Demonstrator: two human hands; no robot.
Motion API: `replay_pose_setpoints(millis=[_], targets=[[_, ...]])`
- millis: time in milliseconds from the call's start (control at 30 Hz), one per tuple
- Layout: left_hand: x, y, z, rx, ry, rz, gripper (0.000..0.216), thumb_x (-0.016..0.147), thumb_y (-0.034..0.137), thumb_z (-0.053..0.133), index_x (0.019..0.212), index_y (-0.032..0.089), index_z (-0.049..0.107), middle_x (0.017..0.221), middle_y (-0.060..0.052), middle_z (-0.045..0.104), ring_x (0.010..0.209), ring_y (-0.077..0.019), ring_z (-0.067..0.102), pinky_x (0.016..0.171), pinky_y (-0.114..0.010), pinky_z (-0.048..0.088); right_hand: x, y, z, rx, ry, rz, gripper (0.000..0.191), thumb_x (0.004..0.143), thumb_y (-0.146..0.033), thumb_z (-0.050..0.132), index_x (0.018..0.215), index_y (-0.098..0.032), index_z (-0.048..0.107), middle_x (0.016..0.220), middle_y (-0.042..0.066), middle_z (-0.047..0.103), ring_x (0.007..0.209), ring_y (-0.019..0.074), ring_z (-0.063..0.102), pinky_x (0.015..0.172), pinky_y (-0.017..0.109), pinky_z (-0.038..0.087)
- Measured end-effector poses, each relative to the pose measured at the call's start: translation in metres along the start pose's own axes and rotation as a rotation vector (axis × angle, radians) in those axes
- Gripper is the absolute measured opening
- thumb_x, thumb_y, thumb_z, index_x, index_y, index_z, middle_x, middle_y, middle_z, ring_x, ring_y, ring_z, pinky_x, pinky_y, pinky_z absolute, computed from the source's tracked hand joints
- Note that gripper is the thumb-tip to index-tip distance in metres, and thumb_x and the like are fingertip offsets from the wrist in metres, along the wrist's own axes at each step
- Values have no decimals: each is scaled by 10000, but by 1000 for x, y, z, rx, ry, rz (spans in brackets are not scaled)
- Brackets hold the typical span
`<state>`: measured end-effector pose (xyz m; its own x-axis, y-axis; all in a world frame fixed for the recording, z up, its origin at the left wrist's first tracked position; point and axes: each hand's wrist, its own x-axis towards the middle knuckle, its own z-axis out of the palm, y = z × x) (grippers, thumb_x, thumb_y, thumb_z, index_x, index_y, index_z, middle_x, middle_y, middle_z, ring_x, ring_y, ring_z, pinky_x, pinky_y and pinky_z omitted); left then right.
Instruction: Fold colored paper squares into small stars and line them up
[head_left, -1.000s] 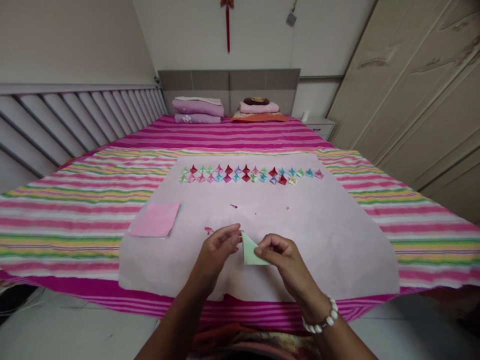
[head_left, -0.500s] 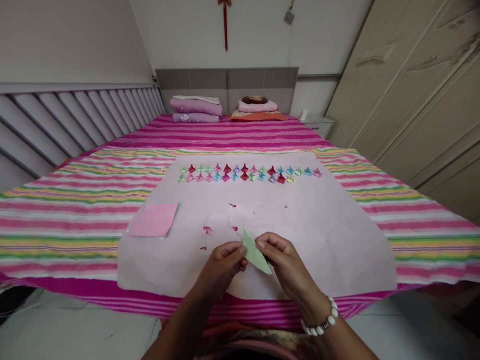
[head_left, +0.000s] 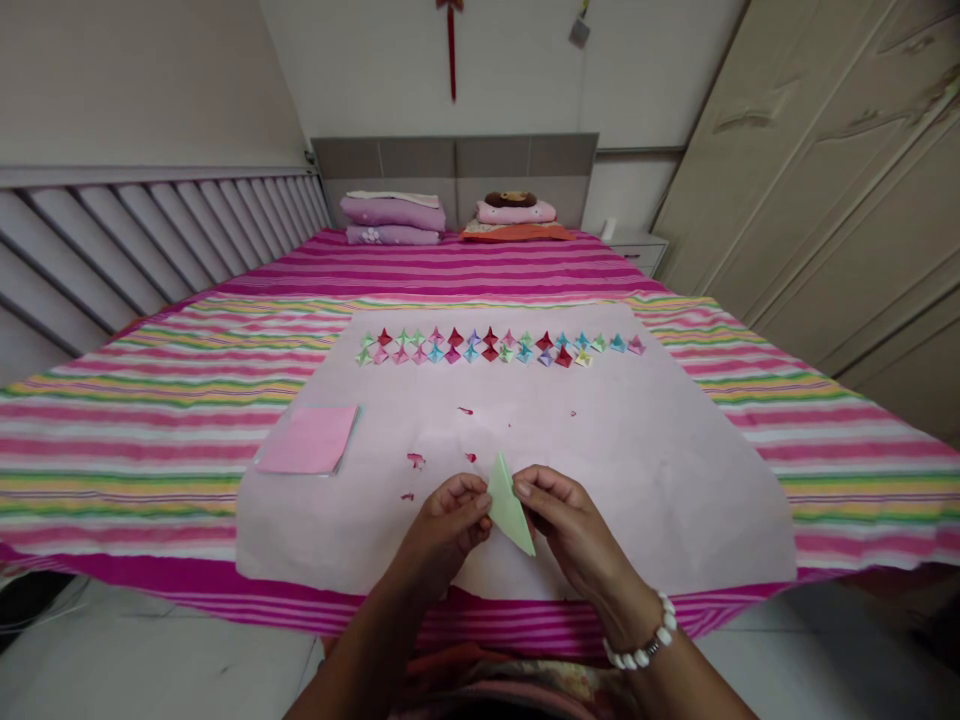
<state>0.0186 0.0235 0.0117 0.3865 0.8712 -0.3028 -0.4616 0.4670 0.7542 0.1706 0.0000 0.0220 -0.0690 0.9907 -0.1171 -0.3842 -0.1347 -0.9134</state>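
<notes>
- Head view: left hand (head_left: 457, 518) palm turned inward, wrist low, forearm rising from the bottom edge; thumb and index pinch the left edge of green paper (head_left: 511, 512).
- Right hand (head_left: 564, 515) opposite, knuckles bent, thumb and index closed on the paper's upper right edge; white bead bracelet (head_left: 640, 659) on that wrist.
- Green paper, folded to a narrow triangle, sits between both sets of fingertips, one point up, one down to the right.
- Versus half a second ago: paper stands steeper, top point shifted right, lower point slightly left; both hands nearly same place.
- Versus one second ago: left fingers were loose beside the paper, now gripping.
- Red scraps (head_left: 415, 461) lie beyond and left of left fingers; pink paper stack (head_left: 309, 440) farther left.
- Folded paper pieces (head_left: 454, 338) in two rows, well beyond the fingertips, on white sheet (head_left: 675, 500).
</notes>
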Motion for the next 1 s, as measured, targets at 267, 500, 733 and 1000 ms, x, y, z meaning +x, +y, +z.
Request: replay_pose_setpoints(millis=[267, 500, 733, 1000], targets=[[3, -2, -1, 223, 31, 171, 263, 634, 290, 800, 705, 154, 587, 573, 53, 600, 524, -52, 545, 519, -154, 406, 3, -2, 0, -119, -5, -64, 202, 664, -314, 762, 793, -177, 691, 611, -11, 643, 549, 124, 558, 550, 243, 427], [3, -5, 3, 474, 59, 286, 185, 741, 318, 691, 782, 154, 617, 665, 14, 648, 641, -106, 603, 620, -215, 480, 7, 10, -2, -366, 92, -207, 156, 751, -314, 656, 795, -166, 673, 514, -56, 491, 458, 92, 405, 454, 220, 313], [-5, -7, 19, 617, 116, 357, 209, 764, 310, 662, 894, 161, 595, 876, -54, 693, 765, -167, 661, 685, -262, 511, 4, 13, 4, -871, 189, -637, 124, 825, -143, 531, 827, -180, 650, 687, 5, 561, 603, 141, 509, 553, 254, 415], [-2, -9, 22, 864, 243, 525, 86, 770, 220, 572, 697, 175, 581, 800, -36, 632, 662, -149, 640, 595, -248, 513, 4, 27, 2, -1108, 241, -797, 223, 860, -98, 450, 1031, -151, 583, 816, 71, 602, 715, 186, 589, 615, 293, 492]])
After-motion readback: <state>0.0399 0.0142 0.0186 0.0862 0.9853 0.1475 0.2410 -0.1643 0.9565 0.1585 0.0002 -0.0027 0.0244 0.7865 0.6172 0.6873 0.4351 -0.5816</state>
